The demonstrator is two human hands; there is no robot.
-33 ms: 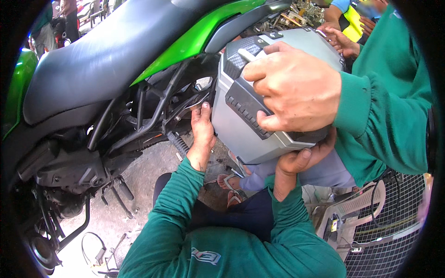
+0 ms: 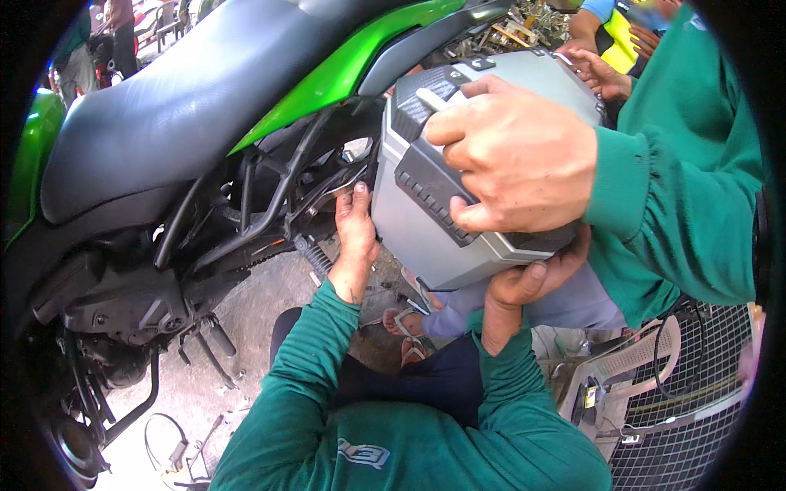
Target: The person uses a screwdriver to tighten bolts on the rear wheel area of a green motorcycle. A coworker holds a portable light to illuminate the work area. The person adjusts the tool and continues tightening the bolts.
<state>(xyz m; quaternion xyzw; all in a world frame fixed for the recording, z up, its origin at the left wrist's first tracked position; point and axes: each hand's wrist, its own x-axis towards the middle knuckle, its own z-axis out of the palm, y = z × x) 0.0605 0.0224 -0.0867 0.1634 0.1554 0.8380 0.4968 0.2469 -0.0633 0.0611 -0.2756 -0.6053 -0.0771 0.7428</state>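
A grey side case (image 2: 430, 233) with black trim stands tilted against the rear frame (image 2: 282, 176) of a green and black motorcycle. My left hand (image 2: 356, 229) reaches up between case and frame, touching the case's left edge. Its fingertips are closed by a thin metal part, but what they grip is mostly hidden. From below, my right hand (image 2: 532, 282) grips the lower right corner, thumb on the outside. Another person's hand (image 2: 516, 155) in a green sleeve lies over the black latch panel (image 2: 430, 184). That person's other hand (image 2: 602, 74) holds the far edge.
The long black seat (image 2: 180, 106) spans the upper left. Below it are the engine (image 2: 131, 303) and a shock absorber spring (image 2: 313, 255). Cables (image 2: 176, 446) lie on the floor. A plastic chair (image 2: 630, 368) and a wire grid (image 2: 696, 425) stand at the right.
The case and the hands on it have shifted very slightly to the left. The grips look the same.
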